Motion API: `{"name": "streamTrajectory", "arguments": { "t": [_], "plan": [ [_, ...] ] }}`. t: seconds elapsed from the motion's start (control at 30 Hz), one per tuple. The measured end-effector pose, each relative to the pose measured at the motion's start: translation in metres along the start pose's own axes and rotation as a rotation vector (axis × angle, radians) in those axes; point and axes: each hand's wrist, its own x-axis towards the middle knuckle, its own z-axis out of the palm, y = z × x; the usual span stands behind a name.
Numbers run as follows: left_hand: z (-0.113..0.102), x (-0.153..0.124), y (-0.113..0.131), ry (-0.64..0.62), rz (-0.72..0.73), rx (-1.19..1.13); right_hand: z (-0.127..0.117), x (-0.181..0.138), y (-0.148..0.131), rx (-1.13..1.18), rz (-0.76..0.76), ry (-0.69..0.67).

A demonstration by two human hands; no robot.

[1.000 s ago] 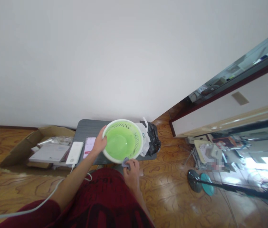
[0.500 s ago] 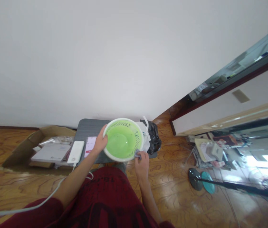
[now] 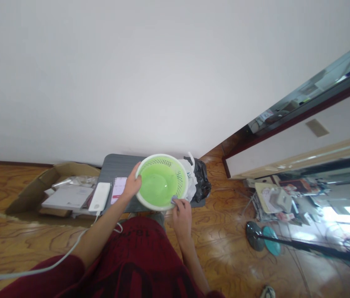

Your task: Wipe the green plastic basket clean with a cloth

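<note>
Left grip: closed on the left side of the rim, thumb over the inner face, the other fingers mostly hidden outside; this left hand point(image 3: 132, 184) holds the green plastic colander point(image 3: 156, 189).
Right grip: nearly closed, the right hand point(image 3: 183, 213) pinching a small grey-purple cloth point(image 3: 174, 199) against the near right part of the rim.
Colander: directly in front of the person, white around the rim, a band of holes below it, mouth facing up; its underside is out of sight, so I cannot tell whether it rests on the tabletop.
White power bank point(image 3: 99, 196): at the left end of the tabletop, a white cable point(image 3: 79, 239) running from it across the left forearm.
Phone point(image 3: 119, 187): flat between power bank and left hand, screen lit pale pink.
Tabletop point(image 3: 119, 164): dark grey, rounded corner, close to the wall.
Bags: a white plastic bag point(image 3: 191, 182) just right of the colander, a black plastic bag point(image 3: 202, 180) beyond it.
Cardboard box point(image 3: 26, 198): left of the tabletop, open, a flat white box point(image 3: 68, 196) and clear wrapping point(image 3: 80, 181) inside.
Wooden floor point(image 3: 221, 219): glossy, with dark grain.
Wall point(image 3: 131, 74): plain white.
Far right: a black pole on a round dark base point(image 3: 255, 236), a teal disc point(image 3: 271, 241) beside it.
</note>
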Motion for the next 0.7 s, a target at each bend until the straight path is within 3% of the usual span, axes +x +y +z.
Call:
{"name": "streamTrajectory", "arguments": {
  "t": [0.2,0.5,0.7],
  "plan": [
    [0.000,0.000,-0.001,0.007,-0.002,-0.002,-0.007,0.021,0.020,-0.029,0.060,0.055],
    [0.002,0.000,-0.002,0.017,0.004,0.003,0.010,-0.023,-0.007,0.025,0.015,0.037],
    [0.002,0.001,-0.005,0.012,0.015,0.001,0.008,-0.010,0.006,-0.024,0.039,0.080]
  ]
}}
